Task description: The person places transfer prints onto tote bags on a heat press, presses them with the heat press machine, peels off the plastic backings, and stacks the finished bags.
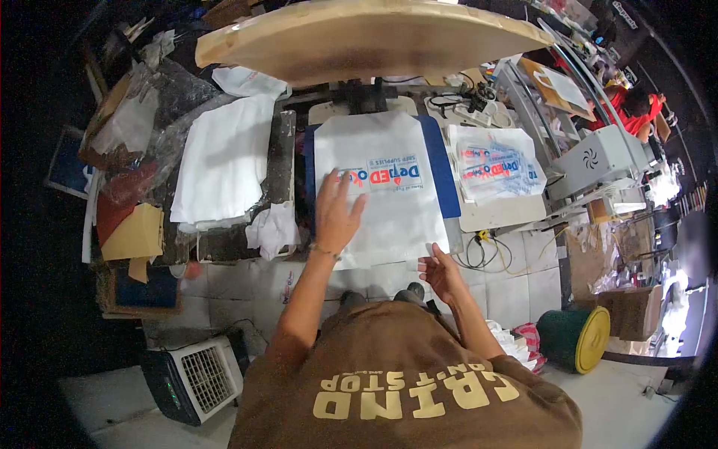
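Note:
A white printed plastic bag or sheet point(381, 217) with blue and red lettering lies flat on a blue board point(440, 161) in front of me. My left hand point(338, 213) is over its left part, fingers spread, at the edge of the printing; whether it presses down I cannot tell. Close to the sheet's near right corner is my right hand point(443, 275), its fingers loosely bent and apart, with nothing visible in it. A stack of similar printed sheets point(493, 165) sits to the right, and a pile of plain white sheets point(224, 157) to the left.
A large tan rounded panel point(374, 41) juts over the work surface's far side. A crumpled white cloth point(274, 230) lies at left. On the floor stand a vented appliance point(206, 378) and a green bin with a yellow lid point(574, 340). A person in red point(632, 108) is at far right.

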Available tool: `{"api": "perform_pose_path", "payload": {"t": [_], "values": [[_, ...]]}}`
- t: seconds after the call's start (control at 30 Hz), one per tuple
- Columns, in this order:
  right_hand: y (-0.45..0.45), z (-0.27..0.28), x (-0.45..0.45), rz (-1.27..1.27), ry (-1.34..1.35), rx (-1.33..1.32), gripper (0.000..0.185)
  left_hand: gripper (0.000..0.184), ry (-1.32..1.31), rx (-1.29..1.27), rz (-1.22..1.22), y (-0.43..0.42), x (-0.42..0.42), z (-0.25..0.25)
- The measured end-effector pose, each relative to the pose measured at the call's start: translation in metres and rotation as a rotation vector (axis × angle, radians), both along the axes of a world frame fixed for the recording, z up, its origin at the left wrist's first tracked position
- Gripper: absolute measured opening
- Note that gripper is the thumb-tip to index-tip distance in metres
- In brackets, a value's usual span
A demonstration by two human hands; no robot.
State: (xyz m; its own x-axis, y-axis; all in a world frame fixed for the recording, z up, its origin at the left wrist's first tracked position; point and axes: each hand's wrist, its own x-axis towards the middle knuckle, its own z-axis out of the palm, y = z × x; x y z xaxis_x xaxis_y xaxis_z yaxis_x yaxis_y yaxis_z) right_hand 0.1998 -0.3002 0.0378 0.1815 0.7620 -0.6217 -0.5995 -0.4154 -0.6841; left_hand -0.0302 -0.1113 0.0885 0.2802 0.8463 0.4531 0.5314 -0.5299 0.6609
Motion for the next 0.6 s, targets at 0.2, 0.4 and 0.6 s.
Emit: {"api": "perform_pose_path", "payload": {"t": [0.2, 0.4, 0.6], "values": [[-0.003, 0.003, -0.016, -0.049, -0.044, 0.099, 0.061, 0.072, 0.567, 0.198, 0.006, 0.029, 0.023, -0.056], [-0.004, 0.038, -0.033, 0.322, -0.632, 0.119, 0.039, 0.076, 0.573, 0.003, 0.008, 0.028, 0.036, -0.034], [0.004, 0.001, -0.024, -0.094, -0.352, 0.099, 0.036, 0.071, 0.482, 0.058, -0.206, 0.025, 0.046, -0.059]]}}
